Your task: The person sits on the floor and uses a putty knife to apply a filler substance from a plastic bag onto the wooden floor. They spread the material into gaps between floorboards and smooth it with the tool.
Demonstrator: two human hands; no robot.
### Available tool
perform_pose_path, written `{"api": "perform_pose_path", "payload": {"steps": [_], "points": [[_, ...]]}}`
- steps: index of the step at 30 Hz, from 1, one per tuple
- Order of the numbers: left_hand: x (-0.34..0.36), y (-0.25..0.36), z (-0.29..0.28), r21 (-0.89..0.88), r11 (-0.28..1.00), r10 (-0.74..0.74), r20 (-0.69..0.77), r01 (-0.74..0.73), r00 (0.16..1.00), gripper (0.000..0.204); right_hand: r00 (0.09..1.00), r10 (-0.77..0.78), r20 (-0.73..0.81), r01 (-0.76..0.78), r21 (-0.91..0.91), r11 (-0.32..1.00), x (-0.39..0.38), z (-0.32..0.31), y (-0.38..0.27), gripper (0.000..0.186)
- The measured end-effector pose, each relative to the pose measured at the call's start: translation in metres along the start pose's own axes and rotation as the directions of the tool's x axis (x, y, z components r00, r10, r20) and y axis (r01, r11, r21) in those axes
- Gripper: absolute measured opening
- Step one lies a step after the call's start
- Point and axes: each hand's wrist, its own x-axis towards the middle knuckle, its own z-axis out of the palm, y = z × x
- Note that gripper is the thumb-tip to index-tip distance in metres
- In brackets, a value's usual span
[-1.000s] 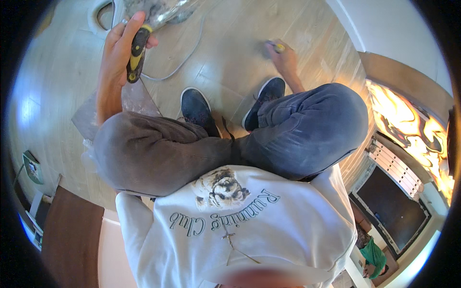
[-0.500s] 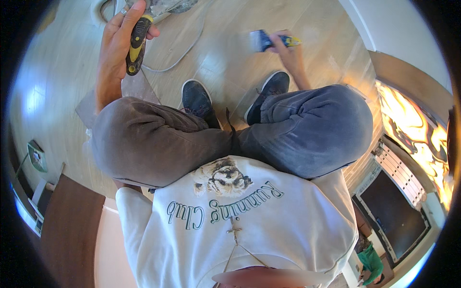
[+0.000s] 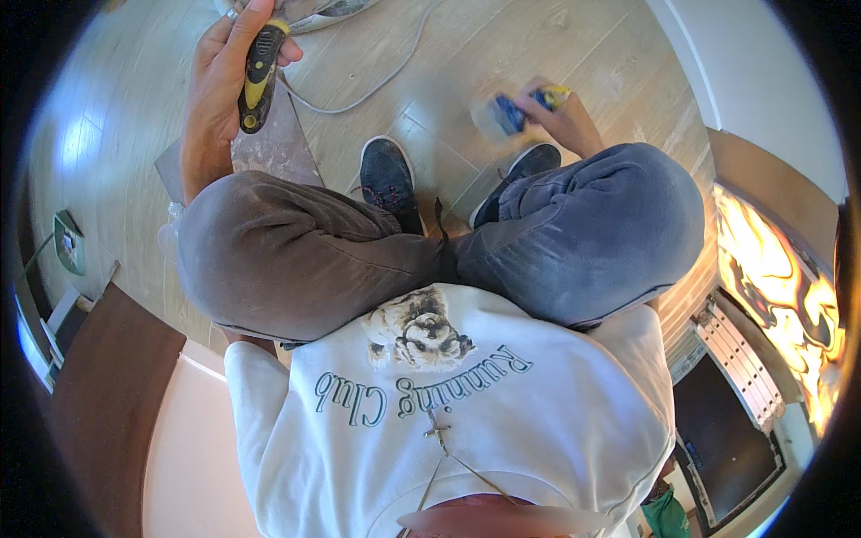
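Someone's down low on the plank floor [image 3: 439, 90], knees spread in grey trousers [image 3: 574, 238]. The left hand [image 3: 220, 72] grips a tool by its black-and-yellow handle [image 3: 261, 76]. The right hand [image 3: 560, 117] holds a brush [image 3: 509, 115], blurred and blue in the middle, just ahead of the right shoe [image 3: 529, 166]. A pale cord [image 3: 359, 103] curves between them, and a dusty flat sheet [image 3: 278, 148] lies beyond the left knee [image 3: 220, 238].

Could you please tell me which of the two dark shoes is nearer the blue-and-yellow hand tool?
The right shoe, just below the hand tool in the picture; the left shoe sits farther to the left.
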Motion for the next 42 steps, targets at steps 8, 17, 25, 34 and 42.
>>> {"api": "perform_pose_path", "payload": {"steps": [8,17,25,34,42], "points": [[-0.012,0.005,0.008,-0.074,0.997,0.022,0.014,-0.021,1.0,0.038,0.801,-0.546,0.247,0.584,-0.114,0.804,0.07,0.043,-0.04,0.017],[-0.006,-0.002,0.003,-0.078,0.996,0.034,-0.002,-0.034,0.999,0.04,0.911,-0.242,-0.334,0.048,-0.497,0.867,0.078,-0.003,0.019,0.028],[-0.011,-0.014,0.022,-0.238,0.971,-0.019,-0.114,-0.009,0.993,0.039,0.881,-0.268,-0.389,0.263,-0.067,0.962,0.067,-0.012,0.001,0.028],[-0.048,0.034,0.011,-0.08,0.996,-0.02,0.08,0.027,0.997,0.049,0.923,0.019,0.383,-0.162,0.345,0.925,0.143,0.113,-0.054,0.031],[-0.165,0.039,-0.023,0.016,0.992,-0.108,-0.371,0.123,0.922,0.042,0.714,0.104,0.692,-0.445,0.334,0.831,0.178,0.3,-0.091,0.031]]}}
